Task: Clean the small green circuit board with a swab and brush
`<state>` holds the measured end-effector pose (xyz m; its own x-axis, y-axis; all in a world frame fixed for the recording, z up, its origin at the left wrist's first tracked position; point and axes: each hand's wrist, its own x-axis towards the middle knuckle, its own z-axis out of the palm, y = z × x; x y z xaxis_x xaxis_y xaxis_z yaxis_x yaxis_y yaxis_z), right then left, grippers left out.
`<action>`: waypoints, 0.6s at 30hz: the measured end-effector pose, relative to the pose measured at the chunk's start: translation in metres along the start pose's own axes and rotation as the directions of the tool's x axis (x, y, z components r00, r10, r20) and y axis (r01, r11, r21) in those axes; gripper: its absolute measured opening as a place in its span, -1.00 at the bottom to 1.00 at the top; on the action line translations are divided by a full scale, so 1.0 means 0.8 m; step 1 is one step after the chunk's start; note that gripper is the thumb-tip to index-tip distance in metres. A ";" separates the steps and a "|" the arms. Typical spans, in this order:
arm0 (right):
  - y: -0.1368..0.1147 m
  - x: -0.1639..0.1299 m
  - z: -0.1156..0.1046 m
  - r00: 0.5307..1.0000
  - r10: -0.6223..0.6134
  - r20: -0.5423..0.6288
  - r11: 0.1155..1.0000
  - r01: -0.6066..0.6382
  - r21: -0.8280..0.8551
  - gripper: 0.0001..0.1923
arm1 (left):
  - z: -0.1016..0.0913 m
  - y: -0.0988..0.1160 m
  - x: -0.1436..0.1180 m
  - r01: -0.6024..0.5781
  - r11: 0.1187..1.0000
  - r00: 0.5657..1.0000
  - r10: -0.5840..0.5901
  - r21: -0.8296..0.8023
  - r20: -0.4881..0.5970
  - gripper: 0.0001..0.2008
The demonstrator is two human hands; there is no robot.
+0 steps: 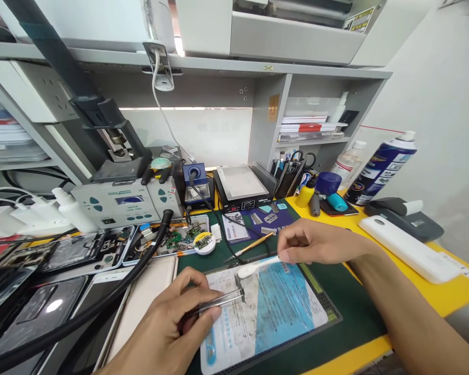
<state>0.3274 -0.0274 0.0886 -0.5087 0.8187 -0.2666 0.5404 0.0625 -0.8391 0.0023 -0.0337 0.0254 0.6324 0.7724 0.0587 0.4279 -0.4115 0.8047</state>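
Observation:
My left hand [175, 317] pinches metal tweezers [222, 301] whose tips hold a small dark part [239, 289] over a blue and white printed sheet [266, 312]. My right hand [316, 242] grips a white cotton swab [258, 265]; its padded tip hovers just above the sheet, close to the tweezer tips. The sheet lies on a dark green work mat [336, 291].
A soldering station [121, 203] with a black hose [101, 307], a hot plate [242, 187], a tray of circuit parts [180, 239], opened phones [62, 255], a brush [254, 244], a spray can [383, 166] and a white flat device [406, 250] surround the mat.

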 end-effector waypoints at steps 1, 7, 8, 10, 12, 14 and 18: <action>0.000 0.000 0.000 1.000 0.001 0.002 1.000 -0.001 0.000 -0.65 | 0.000 0.000 0.000 0.001 1.000 1.000 -0.001 0.005 0.011 -0.73; -0.002 0.000 0.001 1.000 0.005 -0.012 1.000 -0.005 -0.011 -0.63 | 0.000 0.003 0.000 0.036 0.999 0.999 -0.036 0.009 0.016 -0.74; -0.002 0.001 0.002 1.000 0.003 -0.009 1.000 -0.004 -0.011 -0.63 | 0.001 0.003 0.000 0.041 0.999 0.999 -0.041 0.006 0.006 -0.74; -0.003 0.001 0.002 1.000 0.000 0.002 1.000 0.000 -0.010 -0.63 | 0.002 0.004 0.000 0.040 0.999 0.999 -0.040 0.000 -0.002 -0.74; -0.004 0.002 0.003 1.000 -0.002 -0.008 1.000 0.002 -0.009 -0.64 | 0.003 0.004 -0.001 0.034 0.999 0.999 -0.034 -0.006 -0.016 -0.74; -0.004 0.002 0.003 1.000 -0.004 -0.017 1.000 0.004 -0.005 -0.64 | 0.004 0.002 0.000 0.022 1.000 0.999 -0.022 -0.009 -0.032 -0.75; -0.002 0.002 0.004 1.000 -0.001 0.005 1.000 0.001 0.001 -0.64 | 0.007 0.000 0.001 -0.006 1.000 0.998 0.006 0.005 -0.069 -0.77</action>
<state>0.3240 -0.0282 0.0880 -0.5122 0.8159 -0.2682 0.5394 0.0625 -0.8398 0.0062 -0.0360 0.0222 0.5893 0.8011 0.1042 0.4276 -0.4187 0.8011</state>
